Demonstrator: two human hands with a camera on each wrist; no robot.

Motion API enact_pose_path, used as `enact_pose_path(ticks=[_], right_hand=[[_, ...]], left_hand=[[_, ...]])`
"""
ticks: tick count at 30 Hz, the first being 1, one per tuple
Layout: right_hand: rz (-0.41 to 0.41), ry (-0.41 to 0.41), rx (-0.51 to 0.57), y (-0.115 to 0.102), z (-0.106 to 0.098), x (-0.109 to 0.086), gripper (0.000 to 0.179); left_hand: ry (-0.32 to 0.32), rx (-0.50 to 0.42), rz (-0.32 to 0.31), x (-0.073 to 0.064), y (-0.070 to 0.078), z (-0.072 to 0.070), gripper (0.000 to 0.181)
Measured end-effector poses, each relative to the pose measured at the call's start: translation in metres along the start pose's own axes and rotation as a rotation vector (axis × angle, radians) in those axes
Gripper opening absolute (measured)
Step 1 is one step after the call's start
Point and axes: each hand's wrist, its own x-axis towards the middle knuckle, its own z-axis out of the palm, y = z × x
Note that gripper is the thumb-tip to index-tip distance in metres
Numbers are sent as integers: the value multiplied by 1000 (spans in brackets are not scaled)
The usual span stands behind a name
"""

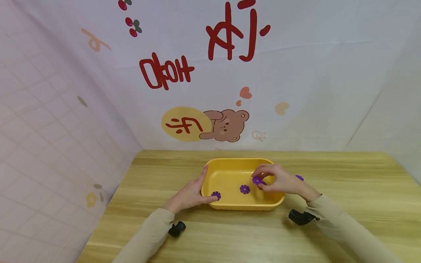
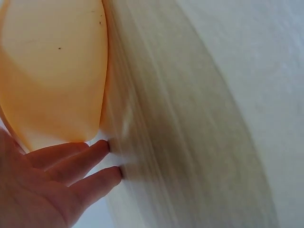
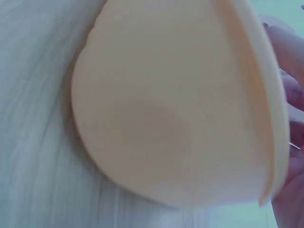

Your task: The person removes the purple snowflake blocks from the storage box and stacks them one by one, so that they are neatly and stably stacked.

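Note:
A yellow plastic basin (image 1: 243,207) stands on the table. My left hand (image 1: 191,194) grips its left end, thumb over the front-left rim beside a purple snowflake disc (image 1: 216,195). The left wrist view has the fingers (image 2: 97,187) of that hand against the outside of the basin (image 2: 57,85). Above the right part of the basin, my right hand (image 1: 277,179) pinches a purple snowflake disc (image 1: 257,180) between thumb and fingers. Another purple disc (image 1: 245,189) lies on the basin floor. In the right wrist view the basin's outer wall (image 3: 166,95) partly hides the right hand (image 3: 290,118).
Behind the right wrist, one more purple disc (image 1: 299,177) lies on the wooden table (image 1: 348,193), right of the basin. A white printed cloth (image 1: 296,73) hangs along the table's back edge. Black wrist mounts (image 1: 300,217) sit low beside both sleeves.

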Motion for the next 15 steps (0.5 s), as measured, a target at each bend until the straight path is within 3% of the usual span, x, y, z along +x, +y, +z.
enact_pose_path(ticks=[10,15], right_hand=[[-32,121,-13,4,-25,-16,39],[5,126,-74,3,-40,-22,38]], left_hand=[[6,-8,-3,0,1,2,115],[0,-15,-12,2,1,1,116]])
